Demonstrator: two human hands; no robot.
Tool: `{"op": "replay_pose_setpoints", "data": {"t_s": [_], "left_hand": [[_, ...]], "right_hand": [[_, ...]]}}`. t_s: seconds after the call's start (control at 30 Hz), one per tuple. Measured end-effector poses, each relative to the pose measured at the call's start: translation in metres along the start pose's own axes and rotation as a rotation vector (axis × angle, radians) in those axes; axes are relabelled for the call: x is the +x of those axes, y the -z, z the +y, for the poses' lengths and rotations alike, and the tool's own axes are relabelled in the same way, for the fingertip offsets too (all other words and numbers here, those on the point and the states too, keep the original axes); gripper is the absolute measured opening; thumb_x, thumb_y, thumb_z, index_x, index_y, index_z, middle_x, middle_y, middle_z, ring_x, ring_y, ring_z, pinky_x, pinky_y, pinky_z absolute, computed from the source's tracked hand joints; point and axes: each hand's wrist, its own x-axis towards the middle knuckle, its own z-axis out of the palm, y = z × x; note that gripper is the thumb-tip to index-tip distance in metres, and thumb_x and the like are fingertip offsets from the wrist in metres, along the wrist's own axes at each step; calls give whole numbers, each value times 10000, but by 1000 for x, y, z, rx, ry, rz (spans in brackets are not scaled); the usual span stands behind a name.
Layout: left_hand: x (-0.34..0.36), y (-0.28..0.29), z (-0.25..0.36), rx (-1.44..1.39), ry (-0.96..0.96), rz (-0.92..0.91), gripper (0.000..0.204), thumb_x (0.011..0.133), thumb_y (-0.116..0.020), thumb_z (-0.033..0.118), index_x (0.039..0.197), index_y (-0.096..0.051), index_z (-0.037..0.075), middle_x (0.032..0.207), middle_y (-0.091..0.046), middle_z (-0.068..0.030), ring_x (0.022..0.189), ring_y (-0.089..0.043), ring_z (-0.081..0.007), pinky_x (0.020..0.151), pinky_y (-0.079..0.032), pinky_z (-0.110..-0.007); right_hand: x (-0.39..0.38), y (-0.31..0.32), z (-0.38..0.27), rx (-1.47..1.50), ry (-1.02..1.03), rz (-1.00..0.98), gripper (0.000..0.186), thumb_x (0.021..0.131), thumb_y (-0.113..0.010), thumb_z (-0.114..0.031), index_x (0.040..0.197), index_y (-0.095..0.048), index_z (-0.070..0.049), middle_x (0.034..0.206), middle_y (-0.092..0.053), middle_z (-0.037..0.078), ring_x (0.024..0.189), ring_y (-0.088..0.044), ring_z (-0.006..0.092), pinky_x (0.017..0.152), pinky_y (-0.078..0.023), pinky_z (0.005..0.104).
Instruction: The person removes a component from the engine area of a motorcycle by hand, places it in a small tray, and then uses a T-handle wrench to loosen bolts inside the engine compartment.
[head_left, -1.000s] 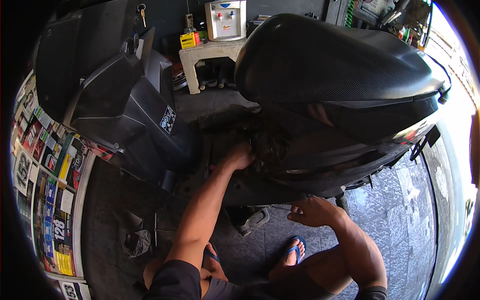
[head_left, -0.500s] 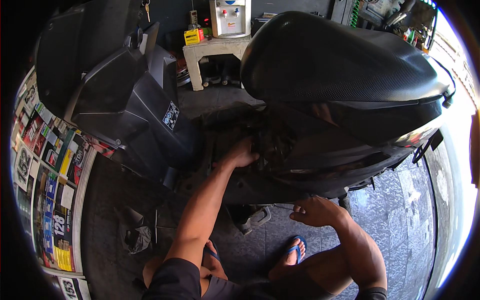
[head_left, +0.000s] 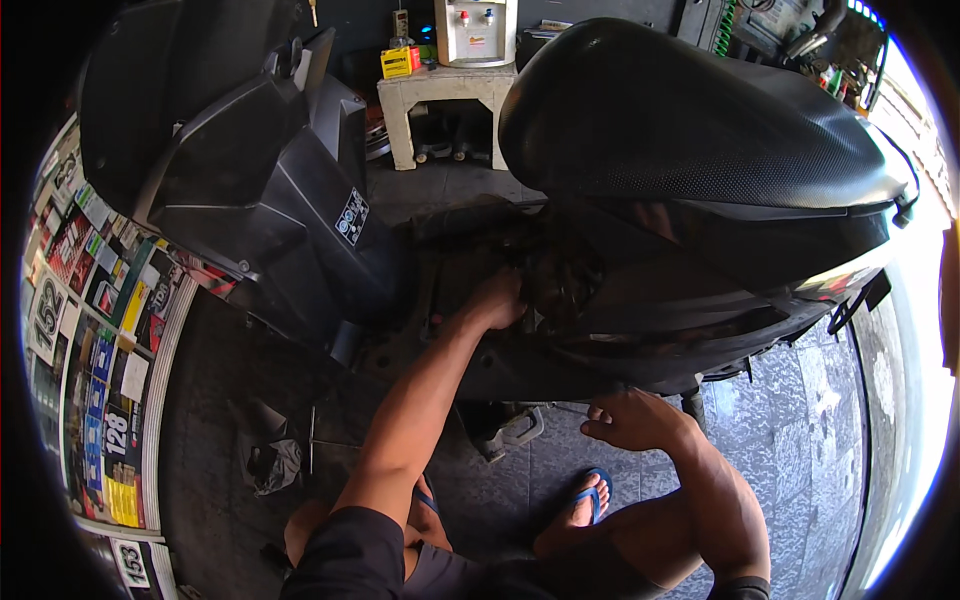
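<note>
Head view: left hand [head_left: 497, 300] reaches into the scooter [head_left: 640, 180] frame, fingers hidden, while right hand [head_left: 632, 420] curls loosely empty below; next probably needs feel.

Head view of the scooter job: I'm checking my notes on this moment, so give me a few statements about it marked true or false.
1. The left hand reaches into the dark open body of the scooter below the seat. True.
2. The right hand grips the seat. False: it is low, by the scooter's underside near the floor.
3. The person wears blue sandals. True.
4. A small table stands behind the scooter. True.
5. The seat is red. False: it is black.
</note>
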Motion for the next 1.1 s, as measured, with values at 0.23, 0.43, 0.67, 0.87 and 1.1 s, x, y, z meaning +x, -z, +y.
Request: {"op": "replay_pose_setpoints", "data": {"t_s": [0.23, 0.43, 0.67, 0.87, 1.1], "left_hand": [[-16, 33, -20, -254, -76, -159, 323, 883, -622, 261, 1092, -682, 22, 1049, -689, -220, 1016, -654, -336, 873, -493, -446], [-139, 78, -13, 5, -250, 198, 256, 986, -500, 248, 979, -592, 9, 781, -645, -213, 778, -634, -424, 692, -491, -514], [-382, -17, -92, -28, 459, 544, 338, 974, -578, 276, 799, -596, -12, 739, -634, -206, 724, -632, -415, 640, -481, -480], [-491, -145, -130, -484, 927, 723, 351, 933, -577, 317, 842, -658, -12, 840, -650, -276, 838, -645, -448, 717, -492, -515], [-414, -124, -260, 120, 1139, 724, 281, 905, -505, 226, 920, -669, -1, 920, -680, -240, 909, -640, -442, 813, -506, -519]], "right_hand": [[13, 4, -30, 53, 106, 1, 368, 885, -671, -345, 1056, -694, -21, 952, -726, 185, 896, -716, 328, 793, -556, 403], [25, 17, -103, 84, 221, -122, 320, 858, -695, -246, 1020, -673, 30, 885, -724, 201, 802, -726, 313, 730, -558, 375], [42, -8, -127, 47, 401, -348, 384, 832, -715, -229, 1096, -636, 38, 865, -713, 190, 779, -720, 294, 697, -545, 382], [57, -20, -126, 36, 343, -438, 418, 823, -733, -213, 1135, -624, 44, 886, -701, 182, 774, -701, 278, 711, -535, 364], [66, -19, -137, 140, 231, -442, 396, 882, -699, -237, 1166, -615, 26, 950, -711, 173, 844, -706, 259, 755, -542, 360]]}}
